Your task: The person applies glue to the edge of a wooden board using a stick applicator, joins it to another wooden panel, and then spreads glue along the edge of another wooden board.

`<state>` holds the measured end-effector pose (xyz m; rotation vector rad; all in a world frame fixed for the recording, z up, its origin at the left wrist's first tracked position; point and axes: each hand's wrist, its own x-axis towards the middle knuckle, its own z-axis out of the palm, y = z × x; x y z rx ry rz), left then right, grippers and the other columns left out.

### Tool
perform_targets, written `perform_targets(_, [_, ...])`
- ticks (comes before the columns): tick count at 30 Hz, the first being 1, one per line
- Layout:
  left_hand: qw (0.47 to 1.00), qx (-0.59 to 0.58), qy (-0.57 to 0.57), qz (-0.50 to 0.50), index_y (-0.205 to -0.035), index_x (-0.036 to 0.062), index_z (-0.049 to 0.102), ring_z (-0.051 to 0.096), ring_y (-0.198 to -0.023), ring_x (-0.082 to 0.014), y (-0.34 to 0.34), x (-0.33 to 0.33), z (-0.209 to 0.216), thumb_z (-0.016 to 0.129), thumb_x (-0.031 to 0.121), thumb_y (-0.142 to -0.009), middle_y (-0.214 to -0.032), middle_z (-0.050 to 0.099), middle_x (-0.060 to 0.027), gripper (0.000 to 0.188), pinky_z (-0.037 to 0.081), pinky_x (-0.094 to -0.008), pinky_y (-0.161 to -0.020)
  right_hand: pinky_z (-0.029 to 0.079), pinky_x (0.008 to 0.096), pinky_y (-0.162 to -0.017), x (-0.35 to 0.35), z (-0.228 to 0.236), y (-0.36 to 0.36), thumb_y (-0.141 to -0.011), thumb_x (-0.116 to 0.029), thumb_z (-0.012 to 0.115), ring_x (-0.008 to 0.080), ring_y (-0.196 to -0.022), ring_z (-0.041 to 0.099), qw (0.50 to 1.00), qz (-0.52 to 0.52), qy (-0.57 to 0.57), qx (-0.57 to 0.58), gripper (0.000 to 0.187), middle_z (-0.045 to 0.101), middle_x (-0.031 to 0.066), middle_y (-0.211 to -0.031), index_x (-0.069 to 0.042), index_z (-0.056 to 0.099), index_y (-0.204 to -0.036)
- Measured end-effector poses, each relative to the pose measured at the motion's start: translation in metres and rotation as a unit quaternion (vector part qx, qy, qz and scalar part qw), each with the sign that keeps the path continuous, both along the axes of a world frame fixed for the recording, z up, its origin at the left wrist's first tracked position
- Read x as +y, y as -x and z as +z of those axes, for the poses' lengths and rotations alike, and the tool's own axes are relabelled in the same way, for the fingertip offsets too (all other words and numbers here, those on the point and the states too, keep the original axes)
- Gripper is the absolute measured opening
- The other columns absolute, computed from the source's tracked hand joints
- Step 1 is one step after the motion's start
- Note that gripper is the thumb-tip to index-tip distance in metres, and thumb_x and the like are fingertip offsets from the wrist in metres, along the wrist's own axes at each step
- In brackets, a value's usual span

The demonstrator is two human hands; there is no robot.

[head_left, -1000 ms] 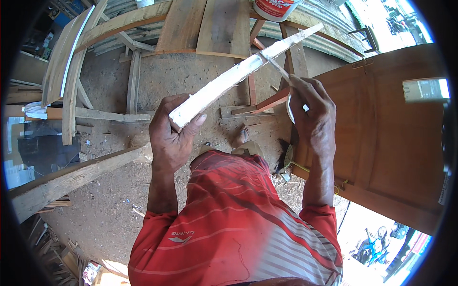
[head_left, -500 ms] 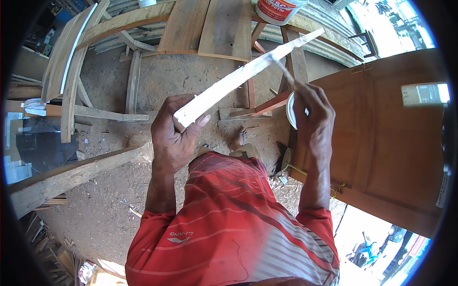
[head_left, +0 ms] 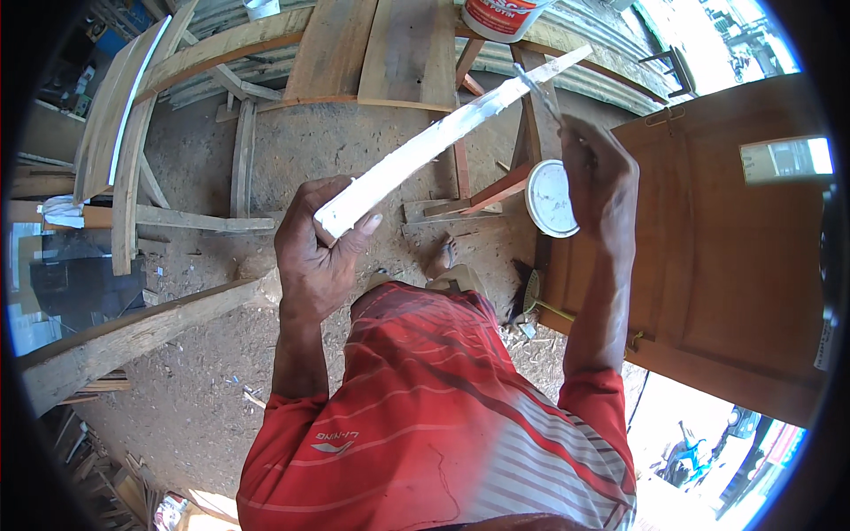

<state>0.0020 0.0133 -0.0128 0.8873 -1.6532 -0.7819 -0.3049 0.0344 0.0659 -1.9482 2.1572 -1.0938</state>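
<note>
My left hand (head_left: 314, 257) is closed round the near end of a long wooden strip (head_left: 425, 146). The strip's upper side is coated white, with patches thinner toward the far end. It slants away to the upper right. Closed in my right hand (head_left: 604, 177) is a thin grey tool (head_left: 537, 91), its tip touching or just over the strip near the far end. The tool's handle is hidden in the fingers, and its exact kind cannot be made out. Beside my right wrist is a round white lid or shallow tub (head_left: 549, 200), partly covered by the hand.
A white and red bucket (head_left: 505, 18) stands on the far bench, near wide boards (head_left: 407, 53). Brown wooden door panel (head_left: 682, 257) at right. Timber trestle (head_left: 243, 159) and planks at left, a thick beam (head_left: 150, 323) lower left. Scraps litter the dirt floor.
My right hand has shifted outward to the right, carrying the tool nearer the strip's far end. More of the round white lid or tub shows. The strip has moved slightly left.
</note>
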Motion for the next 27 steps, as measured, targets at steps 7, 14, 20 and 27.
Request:
perform_targets(7, [0.999, -0.022, 0.031, -0.029, -0.118, 0.0022, 0.062, 0.066, -0.104, -0.0220, -0.003, -0.002, -0.002, 0.080, 0.003, -0.086, -0.115, 0.068, -0.0118, 0.037, 0.053, -0.0352, -0.090, 0.053, 0.0380, -0.068, -0.023, -0.007, 0.045, -0.096, -0.015, 0.063, 0.0271, -0.068, 0.069, 0.997, 0.016, -0.079, -0.020, 0.021, 0.069, 0.0203, -0.081, -0.003, 0.074, -0.109])
perform_targets(14, [0.992, -0.084, 0.082, -0.036, -0.121, 0.0038, 0.064, 0.069, -0.109, -0.0282, -0.004, -0.003, 0.002, 0.081, 0.001, -0.082, -0.118, 0.070, -0.0148, 0.043, 0.056, -0.0381, -0.091, 0.053, 0.0416, -0.070, -0.020, 0.019, 0.057, -0.092, -0.012, 0.063, 0.0359, -0.074, 0.069, 0.992, 0.070, -0.078, 0.063, 0.017, 0.071, 0.0191, -0.086, -0.004, 0.074, -0.102])
perform_targets(20, [0.975, -0.125, 0.167, -0.071, -0.121, 0.0069, 0.067, 0.070, -0.108, -0.0298, -0.002, -0.010, 0.009, 0.084, -0.002, -0.075, -0.115, 0.069, -0.0111, 0.050, 0.060, -0.0385, -0.091, 0.052, 0.0380, -0.067, -0.011, 0.044, 0.062, -0.092, -0.014, 0.066, 0.0274, -0.068, 0.067, 0.971, 0.114, -0.190, 0.091, 0.015, 0.070, 0.0183, -0.083, -0.002, 0.073, -0.098])
perform_targets(27, [0.973, -0.141, 0.171, -0.065, -0.121, 0.0082, 0.066, 0.071, -0.107, -0.0303, 0.004, -0.001, 0.017, 0.084, -0.001, -0.075, -0.114, 0.070, -0.0106, 0.049, 0.060, -0.0404, -0.090, 0.051, 0.0332, -0.063, 0.026, 0.029, 0.031, -0.093, -0.006, 0.069, 0.0179, -0.064, 0.062, 0.985, 0.127, -0.104, -0.051, 0.016, 0.068, 0.0136, -0.078, 0.002, 0.073, -0.106])
